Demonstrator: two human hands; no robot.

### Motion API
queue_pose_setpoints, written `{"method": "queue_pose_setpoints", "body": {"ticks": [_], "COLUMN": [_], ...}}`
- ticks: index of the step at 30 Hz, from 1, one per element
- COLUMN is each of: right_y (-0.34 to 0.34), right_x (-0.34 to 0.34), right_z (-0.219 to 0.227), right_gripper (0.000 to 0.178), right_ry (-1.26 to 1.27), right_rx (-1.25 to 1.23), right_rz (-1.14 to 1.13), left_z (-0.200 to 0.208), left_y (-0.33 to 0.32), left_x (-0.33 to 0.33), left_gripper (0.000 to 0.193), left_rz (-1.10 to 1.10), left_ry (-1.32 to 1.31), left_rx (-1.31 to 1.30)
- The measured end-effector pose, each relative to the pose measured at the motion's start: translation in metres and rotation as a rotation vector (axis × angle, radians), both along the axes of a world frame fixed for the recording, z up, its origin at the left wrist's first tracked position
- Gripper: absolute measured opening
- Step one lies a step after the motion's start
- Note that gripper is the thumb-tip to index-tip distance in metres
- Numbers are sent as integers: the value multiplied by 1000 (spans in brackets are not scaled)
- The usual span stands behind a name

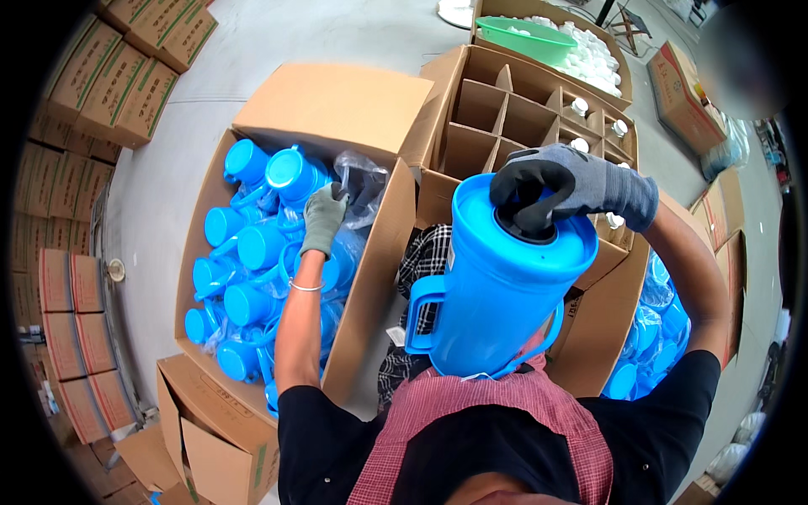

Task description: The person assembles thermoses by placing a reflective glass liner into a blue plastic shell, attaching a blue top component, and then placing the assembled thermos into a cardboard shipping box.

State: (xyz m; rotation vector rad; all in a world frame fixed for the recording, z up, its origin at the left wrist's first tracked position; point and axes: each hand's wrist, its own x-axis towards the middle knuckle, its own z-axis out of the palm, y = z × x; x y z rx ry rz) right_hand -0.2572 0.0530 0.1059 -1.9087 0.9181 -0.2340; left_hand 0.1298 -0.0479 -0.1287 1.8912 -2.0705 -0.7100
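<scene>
In front of my chest stands a large blue thermos jug (pixel 505 295) with a side handle, its round end facing up. My right hand (pixel 547 185), in a grey and black glove, is closed on a black round cap (pixel 530 225) in the middle of that end. To the left, an open cardboard box (pixel 366 290) holds several smaller-looking blue jugs (pixel 261 244) with handles, partly wrapped in clear plastic. Reaching into that box, my left hand (pixel 324 220), in a grey-green glove, has curled fingers beside an upper jug (pixel 295 175); what they pinch is hidden.
Ahead, a divided carton (pixel 480 101) holds several white-capped pieces (pixel 579 107). Behind it, a green basin (pixel 526 40) rests among small white parts. More blue jugs (pixel 648 337) lie to my right. Stacked cartons (pixel 93 76) line the left, and an open-flapped carton (pixel 219 429) stands near left.
</scene>
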Motion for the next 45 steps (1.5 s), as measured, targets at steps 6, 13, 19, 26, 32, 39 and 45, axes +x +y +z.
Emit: {"method": "queue_pose_setpoints", "body": {"ticks": [6,13,19,26,32,39,45], "right_y": [-51,-106,-30,139,189,247,279], "right_x": [-33,89,-5,-44,5,-3,-25], "right_z": [-79,-203,-184,-106,-143,-191,-159], "right_gripper": [68,82,23,43,30,52,49], "right_ry": [-402,-199,-741,-499,556,383,168], "right_rx": [14,-280,-384,-94,-135,260,-312], "right_rz": [-386,-621,-930,-423,342,171,74], "left_z": [33,86,146,164,23,49,-10], "left_y": [24,40,113,153,193,234,260], "left_x": [-56,-79,-21,5,52,-55,-34], "left_gripper": [26,31,44,49,43,66,51], "left_rz": [-48,-188,-379,-607,-441,-59,129], "left_ry": [1468,2041,1238,795,315,1175,921], "left_rx": [131,841,113,400,752,329,207]}}
